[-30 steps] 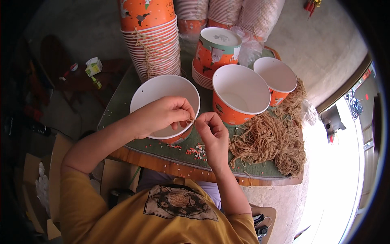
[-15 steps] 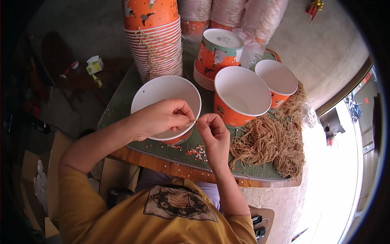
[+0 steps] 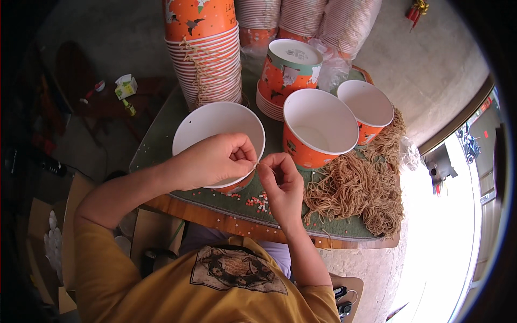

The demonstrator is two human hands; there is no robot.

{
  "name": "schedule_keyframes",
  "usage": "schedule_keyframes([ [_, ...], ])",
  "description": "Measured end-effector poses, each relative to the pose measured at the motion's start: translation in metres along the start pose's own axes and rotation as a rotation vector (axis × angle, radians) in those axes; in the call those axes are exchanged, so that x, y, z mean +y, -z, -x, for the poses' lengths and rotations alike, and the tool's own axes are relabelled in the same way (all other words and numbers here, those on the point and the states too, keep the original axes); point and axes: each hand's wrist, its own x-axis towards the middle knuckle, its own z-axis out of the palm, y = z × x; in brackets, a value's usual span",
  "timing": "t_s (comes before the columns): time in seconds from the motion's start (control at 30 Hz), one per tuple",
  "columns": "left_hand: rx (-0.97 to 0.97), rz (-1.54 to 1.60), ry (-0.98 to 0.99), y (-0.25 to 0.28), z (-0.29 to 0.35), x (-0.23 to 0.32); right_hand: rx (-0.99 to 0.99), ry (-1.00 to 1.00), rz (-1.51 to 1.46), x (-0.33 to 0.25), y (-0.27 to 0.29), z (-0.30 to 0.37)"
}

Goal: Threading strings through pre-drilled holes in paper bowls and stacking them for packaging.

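Both hands meet over the near right rim of an orange paper bucket with a white inside and a small hole in its left wall. My left hand pinches a short thin piece of tan string between thumb and fingertips. Close against it, my right hand grips the same string with thumb and forefinger. Whether the string is knotted or passes through the bucket's rim is too small to make out. To the right lies a tangled heap of tan string.
Two more open buckets, a larger one and a farther one, stand at right. Behind rise a tall bucket stack, an upturned bucket and plastic-wrapped stacks. Small orange and white discs lie scattered near the table's front edge.
My hands have shifted slightly left and stay close together. The fingers have rolled a little around the string, which both still pinch.
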Motion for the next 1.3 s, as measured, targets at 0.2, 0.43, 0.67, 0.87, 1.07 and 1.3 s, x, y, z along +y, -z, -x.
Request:
schedule_keyframes([
  [0.2, 0.039, -0.150, -0.087, -0.002, 0.002, 0.008, -0.005, 0.023, 0.020, -0.008, 0.002, -0.001],
  [0.43, 0.077, -0.224, -0.186, -0.001, 0.000, 0.003, -0.021, 0.026, 0.110, -0.008, 0.005, -0.002],
  [0.67, -0.049, 0.106, 0.117, 0.002, -0.010, -0.007, -0.007, 0.029, 0.053, -0.002, 0.005, -0.004],
  [0.87, -0.030, 0.060, -0.047, 0.002, -0.011, -0.009, -0.037, -0.009, 0.035, -0.009, 0.008, -0.002],
  [1.07, 0.030, -0.041, -0.188, 0.003, -0.004, 0.000, -0.068, -0.057, -0.038, -0.009, 0.015, -0.004],
  [1.3, -0.072, 0.092, 0.118, 0.004, -0.012, 0.000, -0.105, -0.059, -0.054, -0.004, 0.011, -0.003],
])
